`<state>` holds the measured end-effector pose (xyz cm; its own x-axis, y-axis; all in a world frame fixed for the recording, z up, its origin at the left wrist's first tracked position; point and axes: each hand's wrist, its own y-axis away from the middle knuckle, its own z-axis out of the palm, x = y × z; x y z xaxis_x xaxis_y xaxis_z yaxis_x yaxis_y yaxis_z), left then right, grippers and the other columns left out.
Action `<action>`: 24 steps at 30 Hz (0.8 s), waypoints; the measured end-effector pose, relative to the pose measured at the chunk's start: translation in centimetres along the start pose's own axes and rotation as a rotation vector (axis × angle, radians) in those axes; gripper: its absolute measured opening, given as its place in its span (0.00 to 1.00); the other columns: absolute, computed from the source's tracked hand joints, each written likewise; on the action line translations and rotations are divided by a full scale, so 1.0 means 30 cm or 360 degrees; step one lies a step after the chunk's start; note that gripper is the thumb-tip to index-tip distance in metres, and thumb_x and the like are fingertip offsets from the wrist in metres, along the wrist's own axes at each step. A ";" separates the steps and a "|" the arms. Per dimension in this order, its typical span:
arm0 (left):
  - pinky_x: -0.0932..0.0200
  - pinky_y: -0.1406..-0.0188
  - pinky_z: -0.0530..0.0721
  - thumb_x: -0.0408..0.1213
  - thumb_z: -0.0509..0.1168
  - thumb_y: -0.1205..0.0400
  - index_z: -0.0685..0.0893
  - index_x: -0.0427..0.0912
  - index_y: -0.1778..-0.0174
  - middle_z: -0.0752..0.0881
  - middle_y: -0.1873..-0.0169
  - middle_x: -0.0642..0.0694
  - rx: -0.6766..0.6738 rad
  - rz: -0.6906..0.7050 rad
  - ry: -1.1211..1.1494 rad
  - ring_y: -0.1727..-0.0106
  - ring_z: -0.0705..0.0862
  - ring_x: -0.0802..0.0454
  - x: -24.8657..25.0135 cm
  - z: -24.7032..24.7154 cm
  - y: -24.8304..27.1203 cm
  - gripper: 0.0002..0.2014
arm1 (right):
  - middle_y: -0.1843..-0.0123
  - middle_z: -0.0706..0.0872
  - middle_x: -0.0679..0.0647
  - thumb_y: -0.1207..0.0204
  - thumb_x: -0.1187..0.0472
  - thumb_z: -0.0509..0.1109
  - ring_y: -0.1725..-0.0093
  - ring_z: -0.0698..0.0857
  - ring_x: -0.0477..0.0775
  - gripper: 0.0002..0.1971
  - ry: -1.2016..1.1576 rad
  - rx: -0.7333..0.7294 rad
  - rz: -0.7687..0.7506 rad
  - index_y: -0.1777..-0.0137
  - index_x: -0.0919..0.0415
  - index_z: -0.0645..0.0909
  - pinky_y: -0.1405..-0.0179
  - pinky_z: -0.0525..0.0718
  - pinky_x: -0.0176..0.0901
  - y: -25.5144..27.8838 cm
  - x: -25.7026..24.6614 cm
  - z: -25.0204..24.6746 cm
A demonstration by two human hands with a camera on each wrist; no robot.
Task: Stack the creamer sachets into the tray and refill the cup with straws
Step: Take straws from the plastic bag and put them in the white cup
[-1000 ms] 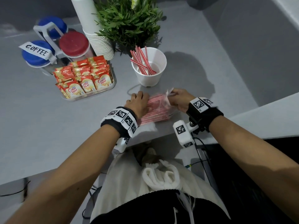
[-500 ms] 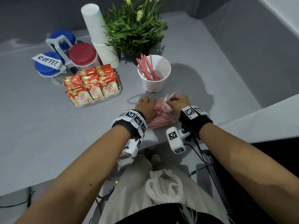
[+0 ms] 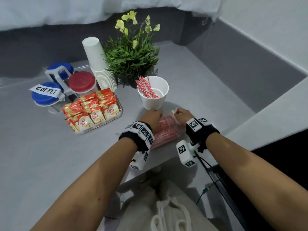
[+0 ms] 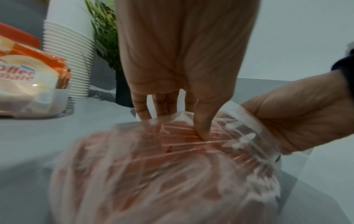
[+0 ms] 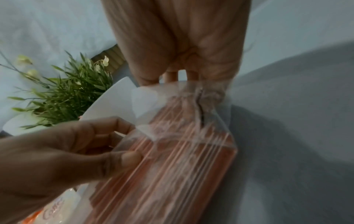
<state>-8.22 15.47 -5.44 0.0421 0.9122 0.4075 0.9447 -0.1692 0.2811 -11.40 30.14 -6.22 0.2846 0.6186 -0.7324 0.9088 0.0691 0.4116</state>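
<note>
A clear plastic bag of red-and-white straws (image 3: 166, 130) lies on the grey counter just in front of the white cup (image 3: 153, 94), which holds several straws. My left hand (image 3: 150, 119) pinches the bag's top edge, thumb pressing on the plastic (image 4: 203, 128). My right hand (image 3: 182, 115) pinches the other side of the bag's mouth (image 5: 203, 97). The bag of straws (image 5: 172, 166) looks open at the far end. The clear tray (image 3: 115, 120) to the left holds stacked Coffee-mate creamer sachets (image 3: 93, 110).
A stack of white paper cups (image 3: 100, 67) and a potted plant (image 3: 131, 54) stand behind the cup. Blue- and red-lidded jars in a rack with a COFFEE label (image 3: 45, 91) sit far left. The counter edge is near my wrists; a raised ledge (image 3: 266, 117) runs right.
Both hands and the straw bag shifted a little toward the cup. The head view tilted up, showing more of the plant and back wall.
</note>
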 end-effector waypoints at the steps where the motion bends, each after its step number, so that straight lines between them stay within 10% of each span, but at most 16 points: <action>1: 0.50 0.42 0.77 0.31 0.64 0.22 0.76 0.35 0.40 0.78 0.38 0.36 0.0014 0.0016 -0.0018 0.40 0.78 0.38 0.000 0.007 -0.002 0.14 | 0.59 0.80 0.56 0.21 0.61 0.63 0.55 0.79 0.55 0.10 -0.0042 0.0016 -0.0010 0.47 0.61 0.83 0.63 0.73 0.39 -0.003 0.006 0.005; 6: 0.44 0.39 0.78 0.42 0.71 0.26 0.74 0.36 0.39 0.76 0.39 0.36 0.0028 -0.0003 -0.0032 0.38 0.75 0.37 0.006 0.035 -0.010 0.23 | 0.87 0.77 0.43 0.29 0.71 0.64 0.78 0.76 0.42 0.18 -0.0304 0.0157 -0.0059 0.77 0.54 0.79 0.73 0.71 0.37 -0.026 0.017 0.011; 14: 0.50 0.38 0.76 0.33 0.65 0.21 0.75 0.28 0.40 0.77 0.40 0.31 0.0231 0.0066 0.0033 0.37 0.76 0.35 0.020 0.064 -0.036 0.16 | 0.82 0.77 0.51 0.29 0.74 0.71 0.87 0.73 0.42 0.13 -0.0830 0.0153 -0.0186 0.67 0.60 0.73 0.86 0.72 0.32 -0.038 0.006 -0.036; 18: 0.47 0.34 0.74 0.33 0.61 0.18 0.73 0.29 0.37 0.75 0.37 0.31 0.0272 0.0017 0.0034 0.35 0.74 0.36 0.024 0.076 -0.051 0.16 | 0.71 0.78 0.58 0.25 0.68 0.70 0.72 0.76 0.52 0.11 -0.0978 0.0035 -0.0160 0.68 0.62 0.77 0.67 0.78 0.45 -0.038 0.023 -0.008; 24: 0.45 0.35 0.74 0.38 0.58 0.16 0.71 0.30 0.36 0.74 0.35 0.31 0.0264 -0.0043 0.0027 0.34 0.73 0.35 0.029 0.085 -0.039 0.17 | 0.87 0.75 0.51 0.28 0.74 0.70 0.89 0.70 0.43 0.13 -0.1204 0.0029 -0.0188 0.72 0.64 0.73 0.88 0.70 0.31 -0.028 0.022 -0.030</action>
<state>-8.47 17.43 -7.62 0.0121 0.9089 0.4168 0.9862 -0.0797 0.1453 -12.25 31.19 -6.54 0.3109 -0.0971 -0.9455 0.9491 0.0846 0.3034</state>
